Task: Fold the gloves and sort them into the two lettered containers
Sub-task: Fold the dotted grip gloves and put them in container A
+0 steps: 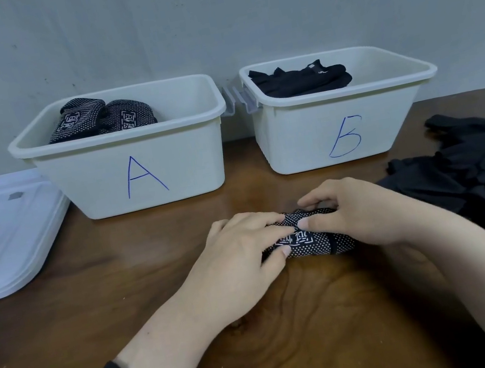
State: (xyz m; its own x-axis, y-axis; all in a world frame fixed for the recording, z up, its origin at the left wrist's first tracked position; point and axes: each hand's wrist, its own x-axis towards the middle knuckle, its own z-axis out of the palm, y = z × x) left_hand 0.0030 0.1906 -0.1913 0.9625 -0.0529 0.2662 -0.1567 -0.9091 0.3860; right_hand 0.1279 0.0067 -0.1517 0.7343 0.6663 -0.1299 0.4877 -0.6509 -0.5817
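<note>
A folded black glove with white dots [308, 245] lies on the wooden table [94, 307] at the centre. My left hand [239, 249] grips its left end, with fingers on top and thumb at the near edge. My right hand [347, 217] grips its right end, fingers curled over the far edge. Container A [134, 167] at the back left holds folded dotted gloves [99, 116]. Container B [345, 130] at the back right holds plain black gloves [300, 79].
A heap of plain black gloves [476, 175] lies on the table at the right edge. Stacked white lids [0, 233] rest at the left beside container A. A grey wall stands right behind the containers.
</note>
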